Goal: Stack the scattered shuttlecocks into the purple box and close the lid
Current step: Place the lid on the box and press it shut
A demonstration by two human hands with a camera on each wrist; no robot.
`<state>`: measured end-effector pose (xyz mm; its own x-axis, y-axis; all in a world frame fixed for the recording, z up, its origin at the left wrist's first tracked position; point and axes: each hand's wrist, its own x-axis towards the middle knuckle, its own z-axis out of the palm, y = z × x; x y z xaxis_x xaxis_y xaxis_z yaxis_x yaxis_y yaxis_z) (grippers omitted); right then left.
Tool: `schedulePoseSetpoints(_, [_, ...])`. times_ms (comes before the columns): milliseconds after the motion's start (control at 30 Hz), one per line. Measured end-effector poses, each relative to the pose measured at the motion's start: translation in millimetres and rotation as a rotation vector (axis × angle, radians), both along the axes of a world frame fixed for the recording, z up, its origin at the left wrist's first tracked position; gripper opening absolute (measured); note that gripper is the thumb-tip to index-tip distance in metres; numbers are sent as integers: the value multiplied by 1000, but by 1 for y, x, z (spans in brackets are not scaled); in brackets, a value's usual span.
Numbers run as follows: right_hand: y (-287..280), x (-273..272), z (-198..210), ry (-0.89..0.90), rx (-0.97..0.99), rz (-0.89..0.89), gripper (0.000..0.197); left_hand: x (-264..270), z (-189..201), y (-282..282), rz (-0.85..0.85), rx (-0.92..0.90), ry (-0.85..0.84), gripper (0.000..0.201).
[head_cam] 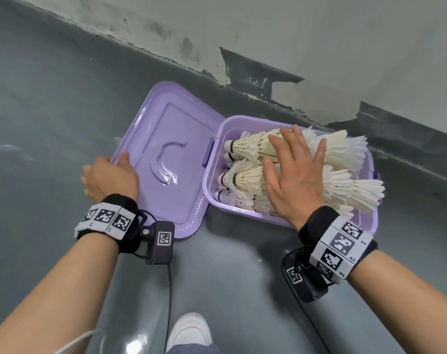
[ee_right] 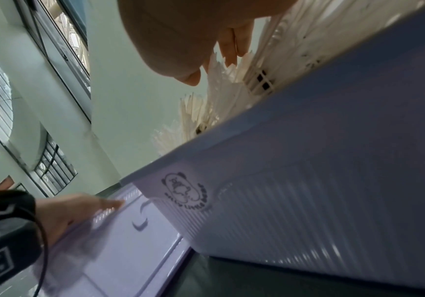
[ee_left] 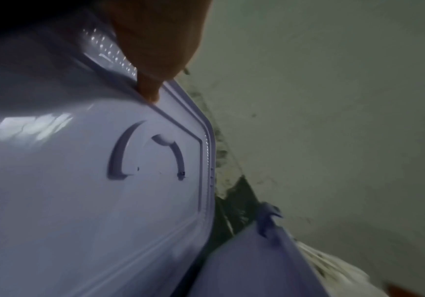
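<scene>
A purple box stands on the grey floor, filled with rows of white feather shuttlecocks that rise above its rim. Its hinged lid lies swung open to the left, inner side up. My right hand lies flat with spread fingers on top of the shuttlecocks. My left hand grips the lid's outer left edge, thumb on top and fingers curled underneath. The left wrist view shows the thumb on the lid's rim. The right wrist view shows the box wall.
A stained wall with peeling paint runs diagonally right behind the box. Grey floor spreads to the left and in front. My white shoe is at the bottom centre, with camera cables hanging from both wrists.
</scene>
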<state>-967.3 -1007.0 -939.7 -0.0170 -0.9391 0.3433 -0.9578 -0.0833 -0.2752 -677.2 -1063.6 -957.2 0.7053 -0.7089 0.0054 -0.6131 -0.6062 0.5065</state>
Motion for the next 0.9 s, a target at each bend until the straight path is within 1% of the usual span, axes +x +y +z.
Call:
schedulePoseSetpoints(100, [-2, 1, 5, -37, -37, 21, 42, -24, 40, -9, -100, -265, -68, 40])
schedulePoseSetpoints(167, [-3, 2, 10, -66, -52, 30, 41, -42, 59, -14, -181, -451, -90, 35])
schedulePoseSetpoints(233, [-4, 0, 18, -144, -66, 21, 43, -61, 74, -17, -257, -640, -137, 31])
schedulePoseSetpoints(300, [-5, -3, 31, -329, -65, -6, 44, -81, 82, -16, -349, -776, -216, 24])
schedulePoseSetpoints(367, [-6, -9, 46, -509, -94, -63, 43, -102, 83, -10, -456, -842, -274, 21])
schedulePoseSetpoints(433, [-6, -18, 55, -700, -140, -172, 40, -118, 79, -1, -575, -854, -311, 20])
schedulePoseSetpoints(500, [-11, -32, 57, -981, -203, -345, 36, -131, 71, 10, -733, -851, -353, 17])
schedulePoseSetpoints(567, [-12, -52, 62, -1203, -261, -519, 33, -141, 61, 22, -885, -846, -383, 15])
schedulePoseSetpoints(667, [-7, -81, 66, -1571, -341, -594, 32, -145, 52, 32, -992, -883, -368, 11])
schedulePoseSetpoints(700, [-3, -90, 66, -1627, -364, -619, 31, -144, 49, 34, -1023, -899, -359, 10])
schedulePoseSetpoints(733, [0, -97, 66, -1647, -376, -648, 31, -145, 45, 35, -1061, -909, -356, 11])
schedulePoseSetpoints(833, [9, -113, 55, -1588, -346, -692, 39, -142, 29, 39, -1186, -908, -361, 19])
schedulePoseSetpoints(900, [16, -124, 44, -1429, -286, -672, 33, -139, 18, 41, -1254, -886, -347, 21])
